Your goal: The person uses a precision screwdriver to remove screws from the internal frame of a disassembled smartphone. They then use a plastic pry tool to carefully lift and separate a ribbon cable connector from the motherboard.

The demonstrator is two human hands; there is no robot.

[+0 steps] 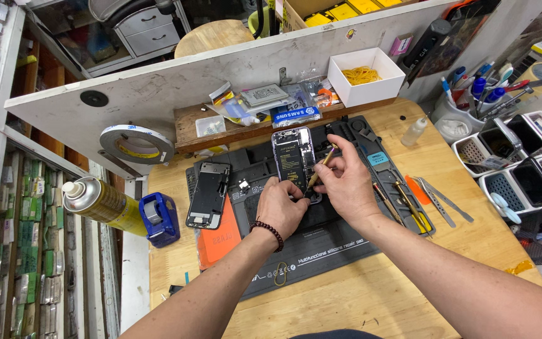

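Note:
An opened smartphone (292,152) with its battery showing lies on a dark silicone repair mat (321,242). My left hand (279,207) rests on the phone's lower end, fingers curled against it. My right hand (346,182) grips a thin yellow-handled screwdriver (323,164), its tip pointing down at the phone's lower part. A detached phone screen (208,194) lies face down at the mat's left side.
Tweezers and several hand tools (431,201) lie to the right of the mat. A white box of yellow bands (366,76), a tape roll (136,143), a spray can (98,201), a blue tape dispenser (158,218) and white racks holding phones (515,163) surround the wooden desk (371,295).

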